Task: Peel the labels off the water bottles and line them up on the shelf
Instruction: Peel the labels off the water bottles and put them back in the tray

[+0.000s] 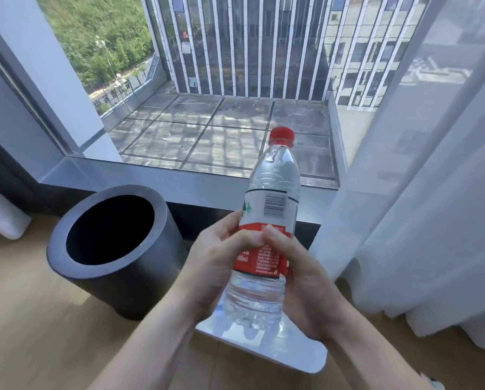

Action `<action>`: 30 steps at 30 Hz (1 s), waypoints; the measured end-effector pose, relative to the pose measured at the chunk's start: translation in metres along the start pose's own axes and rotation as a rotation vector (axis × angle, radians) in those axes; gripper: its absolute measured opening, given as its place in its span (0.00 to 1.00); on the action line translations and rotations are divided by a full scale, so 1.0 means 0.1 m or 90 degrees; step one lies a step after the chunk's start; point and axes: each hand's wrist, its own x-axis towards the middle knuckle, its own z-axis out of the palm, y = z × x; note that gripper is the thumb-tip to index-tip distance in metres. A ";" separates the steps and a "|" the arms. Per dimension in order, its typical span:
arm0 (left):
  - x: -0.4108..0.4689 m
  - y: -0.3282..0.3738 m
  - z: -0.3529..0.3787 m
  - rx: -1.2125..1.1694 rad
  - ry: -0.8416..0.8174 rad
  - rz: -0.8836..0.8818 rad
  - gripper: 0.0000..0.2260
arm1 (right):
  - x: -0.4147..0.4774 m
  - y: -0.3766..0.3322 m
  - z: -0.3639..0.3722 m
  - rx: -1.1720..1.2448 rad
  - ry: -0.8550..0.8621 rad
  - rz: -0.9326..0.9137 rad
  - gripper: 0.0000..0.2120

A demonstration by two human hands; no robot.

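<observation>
A clear water bottle [266, 175] with a red cap [282, 136] is held upright, tilted slightly right, in front of the window. Its white and red label [272, 209] with a barcode is still wrapped around the middle. My left hand [221, 254] grips the bottle from the left at the label, thumb across the red part. My right hand [300, 277] holds it from the right, thumb tip pressed on the label beside the left thumb. The bottle's base hangs above a white shelf surface [292, 353].
A dark grey round bin [151, 271] with an open top stands on the wooden floor [38, 319] to the left. The window sill [179, 181] runs behind it. A sheer white curtain [418, 192] hangs on the right, reaching the floor.
</observation>
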 end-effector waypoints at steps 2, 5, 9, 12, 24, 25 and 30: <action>0.00 0.06 0.04 0.212 0.075 0.064 0.16 | -0.02 0.00 0.00 -0.065 0.068 -0.039 0.34; -0.02 0.14 0.12 0.363 0.257 0.171 0.11 | -0.05 -0.04 0.04 -0.234 0.196 -0.093 0.35; 0.01 0.09 0.26 0.409 0.325 0.174 0.20 | -0.09 0.00 0.07 -0.361 0.279 -0.130 0.34; 0.04 0.04 0.27 0.466 0.365 0.175 0.15 | -0.10 0.07 0.01 -0.421 0.303 -0.144 0.39; 0.10 0.05 0.28 0.442 0.355 0.159 0.09 | -0.07 0.08 -0.08 -0.388 0.328 -0.127 0.38; 0.11 0.07 0.28 0.371 0.339 0.133 0.09 | -0.05 0.08 -0.11 -0.345 0.321 -0.120 0.39; 0.13 0.14 0.25 0.011 0.238 -0.003 0.12 | -0.02 -0.01 -0.19 -0.173 0.240 -0.062 0.39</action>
